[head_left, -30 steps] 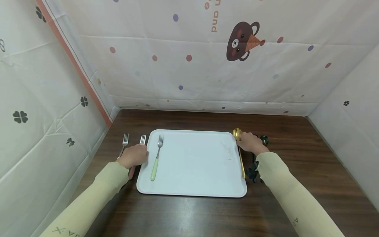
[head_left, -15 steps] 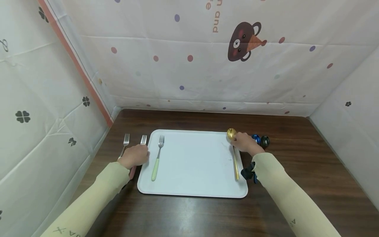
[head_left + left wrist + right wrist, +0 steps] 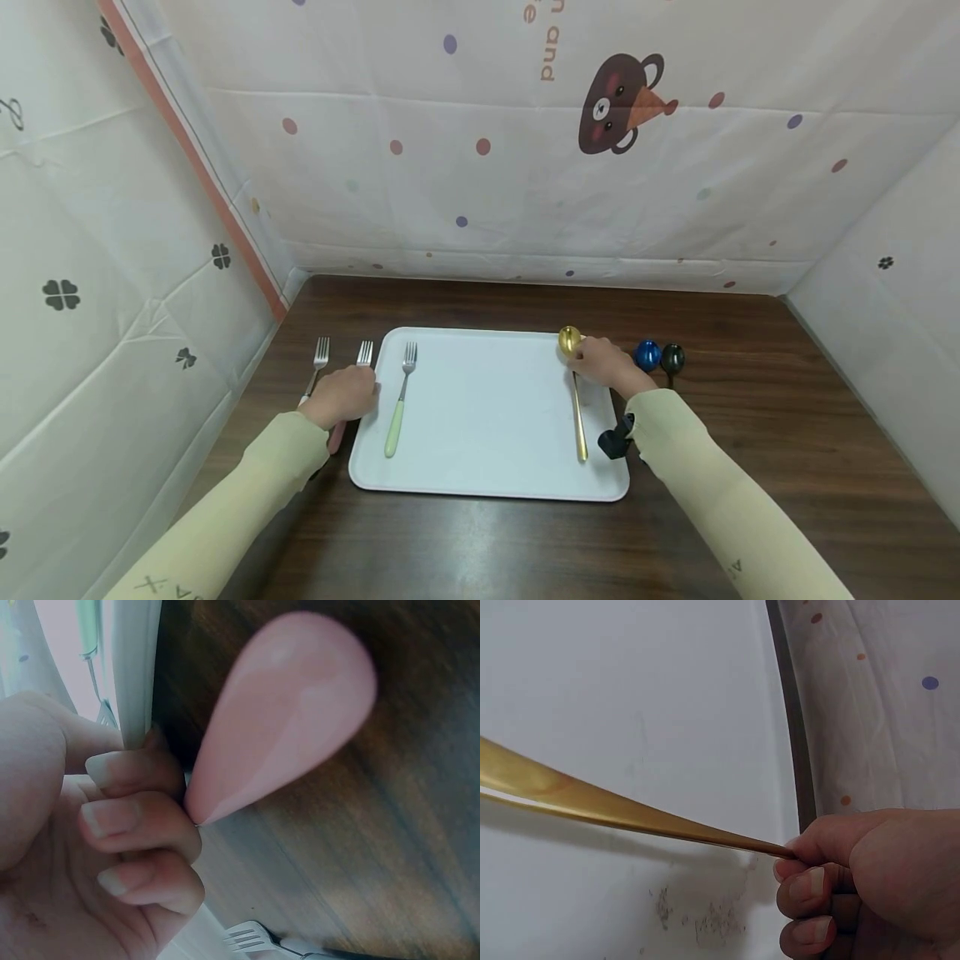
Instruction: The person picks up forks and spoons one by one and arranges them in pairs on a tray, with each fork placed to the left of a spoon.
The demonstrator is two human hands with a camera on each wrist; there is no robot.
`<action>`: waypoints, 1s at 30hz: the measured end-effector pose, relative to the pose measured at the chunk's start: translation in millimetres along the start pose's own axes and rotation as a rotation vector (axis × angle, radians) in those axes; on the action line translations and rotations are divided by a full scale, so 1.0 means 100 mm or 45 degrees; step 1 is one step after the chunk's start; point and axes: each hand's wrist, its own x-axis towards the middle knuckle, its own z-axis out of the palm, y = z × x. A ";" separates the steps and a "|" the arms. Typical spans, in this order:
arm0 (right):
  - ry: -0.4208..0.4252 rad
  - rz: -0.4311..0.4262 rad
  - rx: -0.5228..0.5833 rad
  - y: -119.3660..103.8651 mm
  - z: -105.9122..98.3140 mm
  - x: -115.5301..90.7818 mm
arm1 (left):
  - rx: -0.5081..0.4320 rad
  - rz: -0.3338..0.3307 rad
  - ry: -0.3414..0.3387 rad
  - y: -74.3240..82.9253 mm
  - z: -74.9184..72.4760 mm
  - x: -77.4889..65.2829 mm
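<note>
1. Head view: pinching gold spoon (image 3: 578,417) in right hand (image 3: 603,362) over right part of white tray (image 3: 487,417), with bowl at tray's far rim.
2. Head view: gripping tray's left edge with left hand (image 3: 341,396); can't see fingertips from above.
3. Head view: showing green-handled fork (image 3: 394,427) on left part of tray, tines pointing away; pink-handled fork (image 3: 337,438) just left of tray, partly covered by left hand; leftmost fork (image 3: 320,358) beside it, partly hidden.
4. Head view: also showing blue spoon (image 3: 647,355) and dark spoon (image 3: 672,358) side by side on wooden table (image 3: 465,542), just right of right hand.
5. Left wrist view: clamping tray rim between thumb and curled fingers; right beside pink handle, can't tell if touching. Showing green handle beyond rim and tines near bottom, unclear from which fork.
6. Right wrist view: pinching spoon between thumb and index finger, with other fingers curled in. Holding handle above tray, over soft shadow, near dark smudges (image 3: 721,922).
</note>
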 end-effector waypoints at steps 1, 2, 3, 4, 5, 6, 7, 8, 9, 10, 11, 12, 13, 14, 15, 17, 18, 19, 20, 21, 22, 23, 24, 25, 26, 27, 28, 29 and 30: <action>-0.005 0.000 0.006 -0.01 0.01 0.00 | -0.001 0.002 0.002 0.00 0.00 0.00; -0.009 0.002 0.009 -0.03 0.01 0.01 | -0.005 0.004 0.002 0.00 0.00 0.00; -0.012 0.002 0.013 -0.04 0.02 0.01 | -0.009 0.003 0.002 0.00 0.00 -0.01; -0.014 0.001 0.013 -0.05 0.03 0.02 | -0.012 0.004 0.004 0.00 0.00 -0.01; -0.014 -0.001 0.013 -0.07 0.04 0.02 | -0.016 0.005 0.006 -0.01 0.00 -0.01; -0.017 0.002 0.019 -0.08 0.04 0.03 | -0.018 0.006 0.008 -0.01 0.01 0.00; -0.020 0.004 0.022 -0.09 0.05 0.03 | -0.020 0.006 0.010 -0.01 0.01 0.00; -0.022 0.003 0.026 -0.10 0.06 0.04 | -0.021 0.006 0.011 -0.02 0.02 0.00; -0.023 0.000 0.032 -0.11 0.07 0.04 | -0.021 0.006 0.012 -0.02 0.02 0.00; -0.022 -0.003 0.035 -0.13 0.07 0.05 | -0.020 0.008 0.016 -0.02 0.03 0.00; -0.022 -0.005 0.038 -0.14 0.08 0.05 | -0.018 0.008 0.019 -0.02 0.03 0.00; -0.021 -0.007 0.041 -0.15 0.08 0.05 | -0.015 0.009 0.023 -0.02 0.03 -0.01; -0.020 -0.013 0.042 -0.17 0.09 0.06 | -0.013 0.011 0.028 -0.01 0.03 -0.01; -0.017 -0.021 0.039 -0.18 0.10 0.06 | -0.011 0.013 0.032 -0.01 0.03 -0.02; -0.014 -0.030 0.033 -0.19 0.10 0.07 | -0.010 0.014 0.036 -0.01 0.03 -0.02; -0.015 -0.049 0.025 -0.22 0.12 0.08 | -0.006 0.021 0.045 -0.01 0.03 -0.03; -0.021 -0.058 0.028 -0.23 0.13 0.08 | -0.005 0.025 0.047 0.00 0.03 -0.03; -0.028 -0.067 0.032 -0.25 0.14 0.09 | -0.003 0.028 0.048 0.00 0.03 -0.04; -0.035 -0.075 0.033 -0.26 0.14 0.09 | -0.001 0.032 0.050 0.00 0.03 -0.04; -0.043 -0.079 0.042 -0.28 0.15 0.10 | 0.002 0.037 0.053 0.00 0.03 -0.05; -0.048 -0.088 0.047 -0.29 0.15 0.10 | 0.005 0.049 0.059 0.00 0.03 -0.05; -0.052 -0.091 0.051 -0.30 0.16 0.10 | 0.007 0.054 0.064 0.00 0.03 -0.05; -0.055 -0.092 0.054 -0.32 0.16 0.10 | 0.007 0.057 0.068 0.00 0.04 -0.05; -0.052 -0.096 0.048 -0.33 0.17 0.10 | 0.008 0.057 0.072 0.00 0.04 -0.06; -0.051 -0.101 0.046 -0.35 0.18 0.11 | 0.011 0.057 0.076 -0.01 0.04 -0.06; -0.050 -0.102 0.048 -0.36 0.19 0.11 | 0.012 0.056 0.079 -0.01 0.04 -0.06; -0.048 -0.103 0.048 -0.38 0.19 0.11 | 0.014 0.054 0.081 -0.01 0.04 -0.06; -0.049 -0.101 0.053 -0.39 0.20 0.11 | 0.015 0.046 0.081 -0.01 0.04 -0.06; -0.048 -0.102 0.054 -0.41 0.21 0.11 | 0.019 0.041 0.082 -0.01 0.04 -0.06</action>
